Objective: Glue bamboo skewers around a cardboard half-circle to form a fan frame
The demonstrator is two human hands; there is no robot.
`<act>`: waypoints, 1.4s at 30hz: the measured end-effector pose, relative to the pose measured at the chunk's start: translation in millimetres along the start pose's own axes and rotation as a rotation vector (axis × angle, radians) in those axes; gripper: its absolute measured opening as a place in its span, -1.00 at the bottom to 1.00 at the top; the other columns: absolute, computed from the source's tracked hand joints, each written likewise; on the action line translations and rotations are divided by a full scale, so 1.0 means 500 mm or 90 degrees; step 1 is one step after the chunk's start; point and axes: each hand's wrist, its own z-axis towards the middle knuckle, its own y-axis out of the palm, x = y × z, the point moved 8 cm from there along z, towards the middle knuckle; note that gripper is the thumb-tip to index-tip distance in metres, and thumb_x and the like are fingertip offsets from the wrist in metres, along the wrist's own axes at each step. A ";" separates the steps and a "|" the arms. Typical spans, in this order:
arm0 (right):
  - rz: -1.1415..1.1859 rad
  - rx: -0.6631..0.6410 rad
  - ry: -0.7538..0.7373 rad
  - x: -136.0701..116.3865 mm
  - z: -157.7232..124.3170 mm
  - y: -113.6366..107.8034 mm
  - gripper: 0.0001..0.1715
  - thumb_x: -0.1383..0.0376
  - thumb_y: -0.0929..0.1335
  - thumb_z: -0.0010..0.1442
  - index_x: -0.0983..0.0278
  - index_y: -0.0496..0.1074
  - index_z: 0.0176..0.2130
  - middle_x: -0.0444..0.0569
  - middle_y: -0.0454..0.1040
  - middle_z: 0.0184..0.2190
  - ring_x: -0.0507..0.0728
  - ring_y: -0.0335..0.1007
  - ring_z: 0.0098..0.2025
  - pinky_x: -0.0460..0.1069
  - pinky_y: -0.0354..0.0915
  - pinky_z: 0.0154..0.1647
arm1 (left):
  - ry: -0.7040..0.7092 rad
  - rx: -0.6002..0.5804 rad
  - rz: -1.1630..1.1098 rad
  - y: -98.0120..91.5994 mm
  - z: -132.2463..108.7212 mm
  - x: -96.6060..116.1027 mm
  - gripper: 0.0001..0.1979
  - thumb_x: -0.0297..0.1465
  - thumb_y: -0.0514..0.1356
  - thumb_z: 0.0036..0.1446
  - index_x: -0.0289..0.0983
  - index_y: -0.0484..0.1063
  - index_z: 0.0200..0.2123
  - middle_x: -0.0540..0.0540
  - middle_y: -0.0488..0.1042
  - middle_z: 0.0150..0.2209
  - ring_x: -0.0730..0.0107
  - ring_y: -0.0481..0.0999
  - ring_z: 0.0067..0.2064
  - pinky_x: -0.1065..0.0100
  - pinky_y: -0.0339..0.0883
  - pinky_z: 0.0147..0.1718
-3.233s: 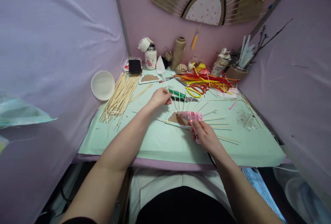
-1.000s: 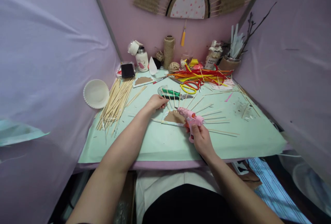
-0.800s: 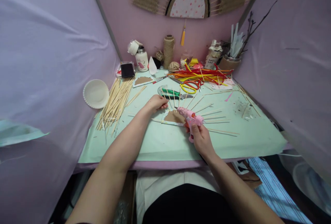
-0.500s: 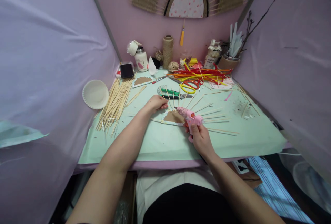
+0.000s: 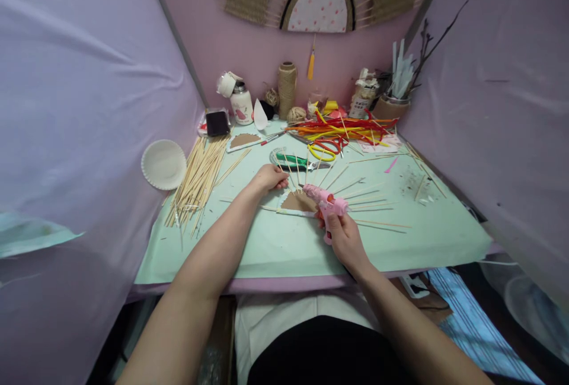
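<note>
A pink glue gun (image 5: 326, 202) is in my right hand (image 5: 345, 236), its nozzle pointing left over a brown half-round cardboard piece (image 5: 293, 201) with a pale edge. Thin wooden sticks (image 5: 340, 175) fan out from the cardboard across the pale green table. At its upper left, my left hand (image 5: 272, 178) has its fingers closed on a thin stick (image 5: 283, 165) by the cardboard's rim. Just behind lie green-handled cutters (image 5: 294, 161).
A pile of sticks (image 5: 202, 177) and a white paper plate (image 5: 163, 164) are at the left. Scissors (image 5: 322, 150) and red and yellow pipe cleaners (image 5: 347, 129) lie behind. Along the back stand a white bottle (image 5: 241, 104), a twine spool (image 5: 287, 89) and a pot (image 5: 391, 107).
The whole view has shifted very slightly. Both hands, the glue gun and the cardboard stay in almost the same places.
</note>
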 end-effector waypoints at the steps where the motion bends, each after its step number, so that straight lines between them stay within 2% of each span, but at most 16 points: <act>1: 0.001 0.001 -0.005 0.000 0.000 -0.001 -0.36 -0.23 0.25 0.21 0.27 0.41 -0.38 -0.09 0.36 -0.56 0.01 0.18 -0.61 -0.07 0.15 -0.63 | 0.001 0.001 0.004 0.001 -0.001 0.001 -0.74 -0.47 0.25 0.12 -0.35 0.39 -0.61 -0.03 0.42 -0.65 0.65 0.27 -0.65 0.55 0.15 -0.64; 6: 0.016 -0.002 -0.001 -0.002 0.001 -0.002 -0.36 -0.23 0.26 0.20 0.28 0.45 -0.33 -0.09 0.38 -0.54 0.01 0.20 -0.61 -0.08 0.16 -0.65 | 0.004 0.003 0.040 0.000 -0.012 0.010 -0.74 -0.41 0.25 0.13 -0.35 0.41 -0.59 -0.04 0.43 -0.64 0.64 0.25 -0.65 0.53 0.15 -0.64; 10: 0.025 0.000 0.002 -0.002 0.001 -0.002 -0.34 -0.25 0.26 0.18 0.28 0.43 -0.36 -0.09 0.37 -0.55 0.01 0.20 -0.61 -0.08 0.17 -0.66 | 0.015 -0.011 0.095 -0.021 -0.031 0.021 -0.70 -0.26 0.27 0.11 -0.35 0.44 -0.55 -0.07 0.48 -0.58 0.59 0.27 -0.63 0.47 0.14 -0.62; 14: 0.042 0.006 -0.002 -0.006 0.000 -0.002 -0.36 -0.25 0.27 0.18 0.26 0.39 -0.40 -0.10 0.35 -0.56 0.00 0.18 -0.62 -0.09 0.15 -0.67 | 0.118 -0.090 0.344 -0.027 -0.063 0.047 -0.64 -0.10 0.36 -0.08 -0.30 0.52 -0.39 -0.06 0.55 -0.45 0.42 0.43 -0.49 0.40 0.19 -0.52; 18: 0.060 0.013 -0.023 -0.017 -0.004 -0.004 -0.37 -0.23 0.27 0.20 0.26 0.41 -0.38 -0.08 0.38 -0.53 0.00 0.18 -0.60 -0.09 0.17 -0.66 | 0.191 -0.118 0.598 -0.005 -0.100 0.058 -0.38 -0.07 0.44 -0.30 -0.28 0.49 -0.16 -0.11 0.56 -0.22 0.21 0.51 -0.24 0.37 0.27 -0.36; 20: 0.076 0.020 -0.030 -0.018 -0.006 -0.005 -0.36 -0.24 0.27 0.20 0.27 0.44 -0.34 -0.07 0.39 -0.52 0.00 0.19 -0.60 -0.09 0.18 -0.66 | 0.206 -0.126 0.674 0.013 -0.116 0.058 -0.27 -0.06 0.45 -0.31 -0.30 0.44 -0.07 -0.20 0.52 -0.09 0.11 0.50 -0.12 0.33 0.31 -0.27; 23: 0.123 0.034 -0.029 -0.013 -0.009 -0.009 -0.33 -0.26 0.27 0.18 0.28 0.47 -0.29 -0.06 0.40 -0.50 0.00 0.18 -0.59 -0.11 0.14 -0.69 | 0.217 -0.129 0.742 0.033 -0.134 0.060 -0.27 -0.10 0.45 -0.26 -0.33 0.39 -0.04 -0.28 0.44 0.02 0.01 0.45 0.02 0.29 0.33 -0.13; 27: 0.177 0.048 -0.045 -0.017 -0.010 -0.008 -0.34 -0.25 0.28 0.19 0.27 0.48 -0.21 -0.06 0.41 -0.46 0.00 0.16 -0.57 -0.12 0.14 -0.69 | 0.229 -0.149 0.749 0.045 -0.141 0.063 -0.39 -0.21 0.43 -0.17 -0.30 0.38 -0.05 -0.23 0.42 0.00 0.05 0.43 0.04 0.29 0.33 -0.09; 30: 0.183 0.039 -0.064 -0.029 -0.007 0.003 -0.36 -0.23 0.26 0.22 0.26 0.48 -0.21 -0.06 0.42 -0.47 0.00 0.18 -0.56 -0.11 0.16 -0.67 | 0.236 -0.152 0.741 0.045 -0.136 0.063 -0.43 -0.25 0.43 -0.17 -0.28 0.38 -0.06 -0.20 0.43 -0.02 0.08 0.44 0.01 0.29 0.33 -0.11; 35: 0.179 0.017 -0.043 -0.030 -0.002 0.021 -0.34 -0.24 0.25 0.22 0.26 0.49 -0.25 -0.07 0.42 -0.49 0.01 0.21 -0.56 -0.11 0.17 -0.68 | 0.247 -0.147 0.715 0.036 -0.119 0.055 -0.40 -0.20 0.43 -0.21 -0.28 0.40 -0.08 -0.19 0.45 -0.05 0.08 0.46 -0.03 0.29 0.33 -0.16; 37: 0.182 0.020 -0.040 -0.029 -0.002 0.021 -0.33 -0.26 0.25 0.20 0.27 0.49 -0.25 -0.07 0.42 -0.49 0.00 0.20 -0.57 -0.12 0.17 -0.68 | 0.254 -0.142 0.658 0.028 -0.108 0.055 -0.39 -0.12 0.41 -0.21 -0.28 0.41 -0.09 -0.17 0.48 -0.07 0.10 0.48 -0.08 0.29 0.34 -0.19; 39: 0.183 0.027 -0.040 -0.027 -0.003 0.020 -0.31 -0.27 0.26 0.19 0.27 0.49 -0.25 -0.08 0.41 -0.50 -0.01 0.18 -0.59 -0.12 0.17 -0.68 | 0.248 -0.104 0.563 0.012 -0.092 0.057 -0.46 -0.09 0.34 -0.09 -0.27 0.42 -0.08 -0.15 0.52 -0.12 0.17 0.51 -0.14 0.31 0.35 -0.21; 42: 0.183 0.033 -0.042 -0.024 -0.006 0.018 -0.30 -0.27 0.25 0.19 0.29 0.50 -0.24 -0.08 0.42 -0.50 -0.02 0.18 -0.59 -0.12 0.18 -0.67 | 0.260 -0.023 0.409 -0.010 -0.071 0.064 -0.58 -0.20 0.20 0.12 -0.25 0.43 0.02 -0.09 0.57 -0.16 0.28 0.53 -0.18 0.34 0.36 -0.18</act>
